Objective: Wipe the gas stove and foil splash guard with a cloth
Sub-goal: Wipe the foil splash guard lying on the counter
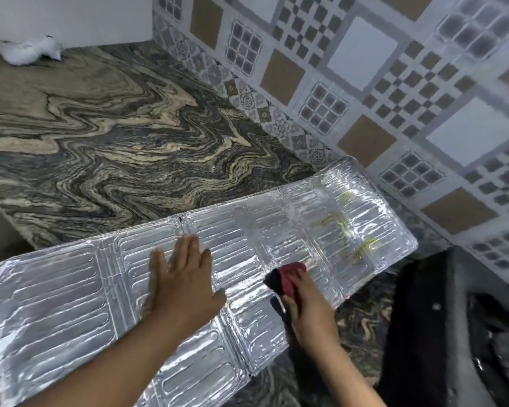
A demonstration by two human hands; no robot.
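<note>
From the head view, I've got the foil splash guard lying flat and unfolded across the marbled worktop, its far end reaching toward the tiled wall. My left hand is spread open, palm down on the middle panels, gripping nothing; I read that as a brace, so the light foil doesn't slide or buckle under the rubbing. My right hand has its grip closed on the cloth, a bunched red and dark rag pressed against the foil just short of the yellowish greasy streaks on the far panel. That's the dirty patch, so the wipe looks set to go there. At the right edge sits a dark bulk, probably the gas stove, too blurred to judge. A white crumpled thing lies far back on the worktop, well apart from the work.
</note>
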